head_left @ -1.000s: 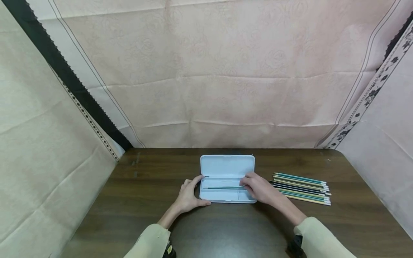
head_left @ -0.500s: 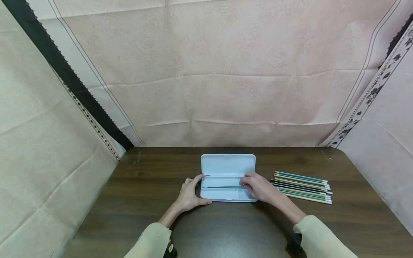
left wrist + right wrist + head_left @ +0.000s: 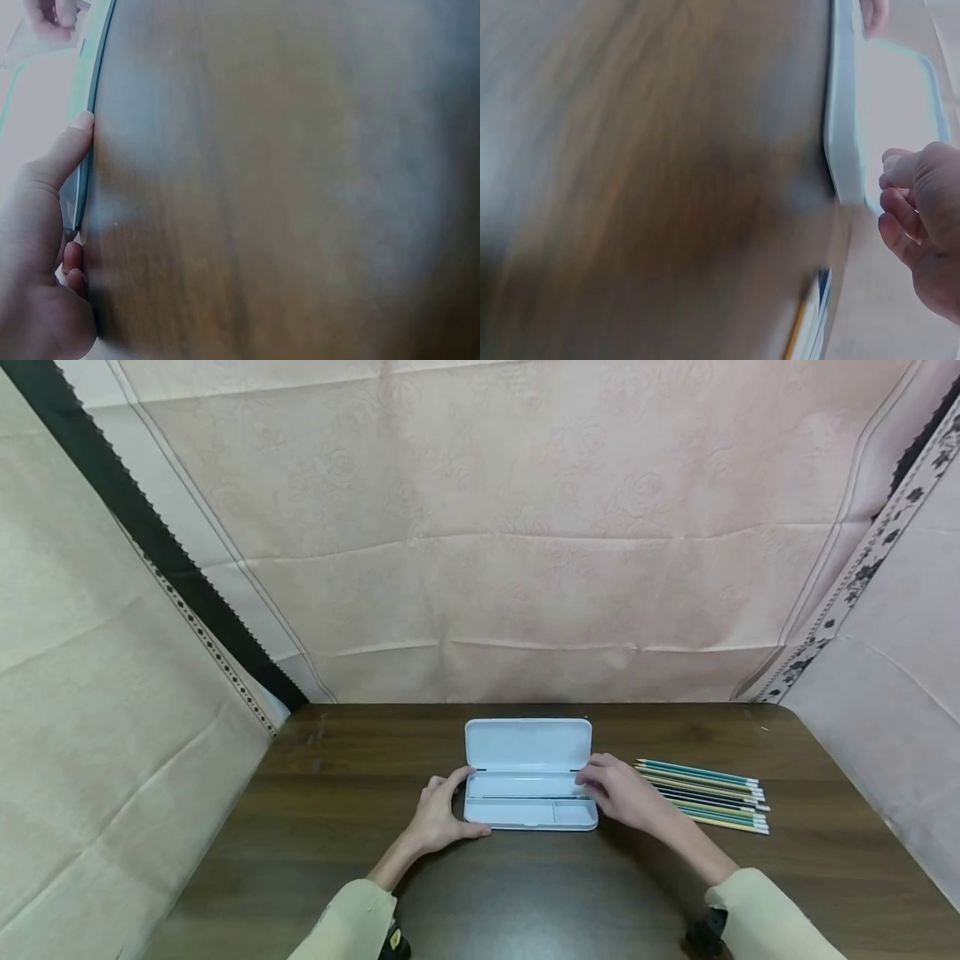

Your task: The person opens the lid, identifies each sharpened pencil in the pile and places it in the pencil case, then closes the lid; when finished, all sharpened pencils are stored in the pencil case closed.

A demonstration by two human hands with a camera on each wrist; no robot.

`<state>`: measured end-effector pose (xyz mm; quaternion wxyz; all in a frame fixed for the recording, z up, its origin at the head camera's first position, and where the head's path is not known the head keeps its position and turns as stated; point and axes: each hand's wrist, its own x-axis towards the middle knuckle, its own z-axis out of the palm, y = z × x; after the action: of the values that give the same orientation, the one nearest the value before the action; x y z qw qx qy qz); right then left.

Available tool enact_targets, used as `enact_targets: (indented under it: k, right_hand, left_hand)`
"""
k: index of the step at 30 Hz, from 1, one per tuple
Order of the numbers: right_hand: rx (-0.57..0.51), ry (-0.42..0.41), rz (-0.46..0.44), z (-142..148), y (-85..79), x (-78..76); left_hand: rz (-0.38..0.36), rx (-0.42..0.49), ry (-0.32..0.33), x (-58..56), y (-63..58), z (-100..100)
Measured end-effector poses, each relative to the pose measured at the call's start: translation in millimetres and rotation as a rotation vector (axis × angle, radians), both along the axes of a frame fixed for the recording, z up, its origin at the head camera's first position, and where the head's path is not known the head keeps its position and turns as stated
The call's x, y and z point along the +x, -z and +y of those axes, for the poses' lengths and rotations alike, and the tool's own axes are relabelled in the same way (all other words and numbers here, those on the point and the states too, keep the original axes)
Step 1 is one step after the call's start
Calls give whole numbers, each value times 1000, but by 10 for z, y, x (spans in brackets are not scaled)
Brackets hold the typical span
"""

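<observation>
A pale blue pencil case [image 3: 528, 743] lies open on the wooden table, its lid raised at the back. My left hand [image 3: 439, 817] grips the case's left end, thumb at the front corner and fingers at the back corner; the left wrist view shows that thumb [image 3: 75, 142] pressing the edge. Along the case's divider lies a thin pencil [image 3: 517, 797], barely visible. My right hand [image 3: 622, 792] hovers at the case's right end with fingers loosely bent. In the right wrist view nothing shows between the right fingers [image 3: 904, 214].
Right of the case, several pencils [image 3: 712, 793] in green, yellow and black lie side by side, eraser ends to the right. The right forearm passes close in front of them. A small compartment [image 3: 575, 812] sits at the case's front right. Cloth [image 3: 525, 568] hangs behind the table [image 3: 360, 735].
My right hand has let go of the pencil and moved right, toward the case's end. The pencil has settled lower against the divider. My left hand has kept its grip.
</observation>
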<state>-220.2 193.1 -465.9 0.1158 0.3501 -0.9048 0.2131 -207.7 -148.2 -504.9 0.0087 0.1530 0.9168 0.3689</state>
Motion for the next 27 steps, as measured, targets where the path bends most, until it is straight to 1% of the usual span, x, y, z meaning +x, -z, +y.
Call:
enact_targets:
  k: [5, 8, 13, 18, 23, 27]
  right_hand:
    - [-23, 49, -12, 339, -63, 60]
    - [-48, 50, 20, 548, -56, 110]
    - [-77, 49, 91, 860, 1, 224]
    - [-88, 65, 164, 1129, 81, 347]
    - [-90, 81, 198, 1357, 127, 455]
    - [-75, 119, 231, 1510, 156, 546]
  left_hand:
    - [-4, 7, -5, 11, -3, 2]
    - [0, 6, -6, 14, 7, -3]
    - [0, 2, -5, 5, 11, -3]
    - [-6, 4, -4, 1, 10, -2]
    - [7, 2, 0, 4, 23, -7]
    - [13, 2, 5, 5, 14, -6]
